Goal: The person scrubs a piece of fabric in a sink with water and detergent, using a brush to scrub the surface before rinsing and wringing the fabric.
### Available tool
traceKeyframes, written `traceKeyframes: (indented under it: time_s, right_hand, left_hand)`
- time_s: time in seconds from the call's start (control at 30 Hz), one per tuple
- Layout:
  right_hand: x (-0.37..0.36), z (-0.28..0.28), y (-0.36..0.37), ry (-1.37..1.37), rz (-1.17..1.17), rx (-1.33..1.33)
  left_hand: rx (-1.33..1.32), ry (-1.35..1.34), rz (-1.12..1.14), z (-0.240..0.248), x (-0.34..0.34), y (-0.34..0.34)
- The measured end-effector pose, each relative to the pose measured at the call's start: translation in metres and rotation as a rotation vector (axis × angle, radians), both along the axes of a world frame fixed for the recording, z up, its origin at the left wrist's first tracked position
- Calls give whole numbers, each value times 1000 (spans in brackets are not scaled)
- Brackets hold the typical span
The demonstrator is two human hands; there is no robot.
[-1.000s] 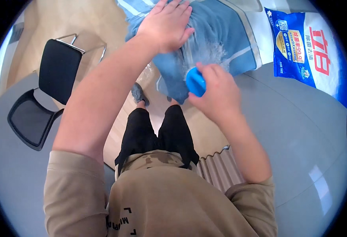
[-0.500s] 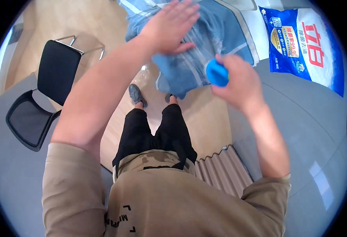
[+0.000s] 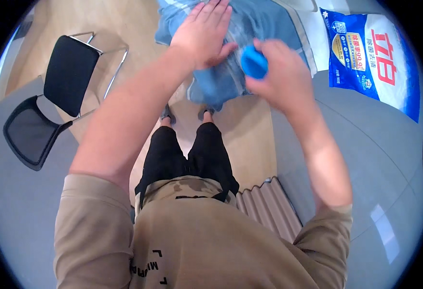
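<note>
— The right hand [image 3: 286, 74] and its blue brush-like tool [image 3: 254, 62] have shifted farther from the body since the last frame, toward the left hand [image 3: 204, 36].
— Is the right hand gripping it?
— Yes, fingers curled around it; the left lies flat, fingers extended, on the blue cloth [image 3: 275, 24].
— Where's the tool?
— Over the cloth's near part; blur hides whether they touch.

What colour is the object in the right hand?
Bright blue; the held object shows in the head view.
</note>
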State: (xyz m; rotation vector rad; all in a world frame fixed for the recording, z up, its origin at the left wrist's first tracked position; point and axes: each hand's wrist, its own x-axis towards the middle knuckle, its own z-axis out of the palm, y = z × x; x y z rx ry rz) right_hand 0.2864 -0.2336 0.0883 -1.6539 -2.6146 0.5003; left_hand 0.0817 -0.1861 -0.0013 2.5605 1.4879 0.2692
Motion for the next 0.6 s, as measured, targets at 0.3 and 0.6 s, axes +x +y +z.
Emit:
traceKeyframes:
  time_s: [0.3, 0.6]
  right_hand:
    - [24, -1, -31, -52, -30, -115]
    - [24, -21, -25, -44, -126, -55]
  left_hand:
    - [2, 25, -18, 0, -5, 5]
    - [22, -71, -28, -3, -5, 5]
